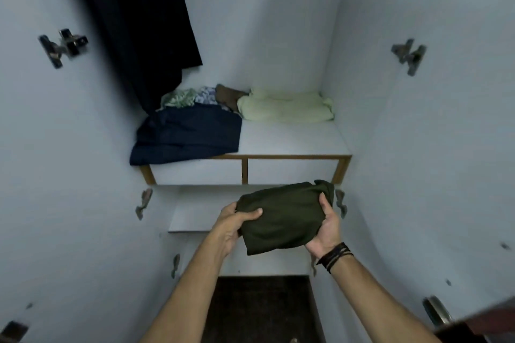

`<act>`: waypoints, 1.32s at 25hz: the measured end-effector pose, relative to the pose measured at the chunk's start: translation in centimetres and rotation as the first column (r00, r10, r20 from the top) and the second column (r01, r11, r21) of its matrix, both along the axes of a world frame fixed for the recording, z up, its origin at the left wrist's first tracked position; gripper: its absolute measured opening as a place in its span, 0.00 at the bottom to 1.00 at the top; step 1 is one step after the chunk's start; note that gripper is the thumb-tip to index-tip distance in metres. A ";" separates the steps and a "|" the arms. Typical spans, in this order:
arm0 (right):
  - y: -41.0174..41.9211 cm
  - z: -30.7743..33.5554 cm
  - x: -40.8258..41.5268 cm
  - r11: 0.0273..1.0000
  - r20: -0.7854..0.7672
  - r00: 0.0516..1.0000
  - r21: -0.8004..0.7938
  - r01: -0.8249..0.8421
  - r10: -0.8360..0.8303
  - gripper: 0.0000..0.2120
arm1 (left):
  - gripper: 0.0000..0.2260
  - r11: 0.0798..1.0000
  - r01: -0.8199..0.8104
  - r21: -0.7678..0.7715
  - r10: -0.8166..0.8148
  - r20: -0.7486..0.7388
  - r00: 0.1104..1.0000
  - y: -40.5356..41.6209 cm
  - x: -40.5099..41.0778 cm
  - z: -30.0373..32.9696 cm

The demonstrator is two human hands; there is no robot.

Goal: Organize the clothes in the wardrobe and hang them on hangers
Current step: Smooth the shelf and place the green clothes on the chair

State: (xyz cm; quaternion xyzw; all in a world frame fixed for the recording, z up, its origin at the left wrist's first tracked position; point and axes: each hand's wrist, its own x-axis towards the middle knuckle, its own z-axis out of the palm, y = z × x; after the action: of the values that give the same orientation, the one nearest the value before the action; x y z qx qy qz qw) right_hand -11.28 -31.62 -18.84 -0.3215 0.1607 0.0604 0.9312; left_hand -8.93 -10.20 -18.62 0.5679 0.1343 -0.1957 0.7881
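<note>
You held a folded olive garment before the open wardrobe, not yet hung.

Your left hand (232, 224) and right hand (326, 227) each gripped an end of the dark olive garment (282, 220), low at six o'clock. At twelve o'clock the shelf (292, 139) carried loose clothes: a navy garment (186, 133), a pale green one (284, 106). Next, judging by this, you needed a hanger; none showed.

Metal door hinges (64, 46) are seen fixed to the white side panels well above the hands, and a dark floor (262, 309) is seen below and between the forearms.
</note>
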 end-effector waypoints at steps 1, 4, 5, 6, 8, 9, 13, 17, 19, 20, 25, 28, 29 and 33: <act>0.0 0.4 2.4 1.000 0.015 1.000 0.007 0.007 -0.007 0.30 | 0.26 0.999 -0.032 -0.021 0.032 0.017 0.999 0.0 2.4 0.8; 0.0 1.8 9.9 0.998 0.058 0.998 0.054 0.031 -0.034 0.29 | 0.22 0.992 -0.119 -0.034 0.122 0.102 0.987 -0.6 9.8 2.9; 0.1 2.4 12.3 0.997 0.072 0.997 0.077 0.026 -0.032 0.29 | 0.23 0.990 -0.136 -0.024 0.138 0.134 0.981 -0.9 12.2 3.4; 0.1 3.0 14.7 0.995 0.077 0.997 0.092 0.021 -0.029 0.29 | 0.26 0.988 -0.153 -0.004 0.152 0.153 0.976 -1.3 14.8 3.8; 0.2 4.1 19.8 0.993 0.086 0.995 0.117 0.031 -0.041 0.27 | 0.29 0.981 -0.179 0.069 0.164 0.184 0.969 -1.8 20.2 5.1; 0.2 4.6 22.3 0.992 0.089 0.995 0.122 0.040 -0.051 0.27 | 0.29 0.975 -0.192 0.111 0.166 0.206 0.964 -1.8 22.9 5.7; 1.3 5.1 31.4 0.992 0.037 0.999 0.119 0.034 -0.038 0.27 | 0.28 0.928 -0.252 0.273 0.168 0.297 0.940 -1.2 32.1 6.2; 2.7 1.5 34.8 0.995 -0.182 0.983 0.096 0.032 -0.014 0.24 | 0.29 0.838 -0.139 0.528 0.028 0.213 0.977 0.0 36.4 0.8; 2.5 -0.1 36.1 0.997 -0.233 0.972 0.066 0.039 -0.022 0.24 | 0.29 0.771 -0.070 0.633 -0.081 0.207 0.975 -0.1 37.4 -1.1; 2.2 -0.2 36.7 1.000 -0.255 0.967 0.004 0.024 -0.022 0.25 | 0.30 0.735 -0.062 0.676 -0.121 0.220 0.968 -0.3 37.7 -1.7; -0.5 -0.1 38.8 0.766 -0.415 0.897 -0.623 -0.161 -0.149 0.45 | 0.34 0.417 -0.224 0.881 -0.305 0.368 0.878 -1.2 37.5 -3.6; -1.2 -0.6 37.5 0.328 -0.302 0.834 -0.932 -0.156 -0.462 0.49 | 0.36 0.248 -0.352 0.902 -0.389 0.426 0.817 -1.4 36.8 -4.7; -1.0 -1.0 37.4 0.251 -0.216 0.844 -0.963 -0.101 -0.490 0.50 | 0.36 0.216 -0.385 0.897 -0.393 0.441 0.807 -1.3 36.7 -4.9; 1.0 -1.4 38.8 0.228 -0.178 0.959 -0.965 -0.127 -0.220 0.26 | 0.29 0.126 -0.380 0.917 -0.522 0.386 0.760 -1.0 37.3 -5.6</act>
State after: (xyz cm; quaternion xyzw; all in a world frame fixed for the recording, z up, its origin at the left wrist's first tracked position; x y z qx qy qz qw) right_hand 27.51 -30.59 -20.28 -0.8126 0.3010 -0.0364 0.4977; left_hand 28.36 -11.17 -24.17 0.9727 -0.0812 0.1101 0.1874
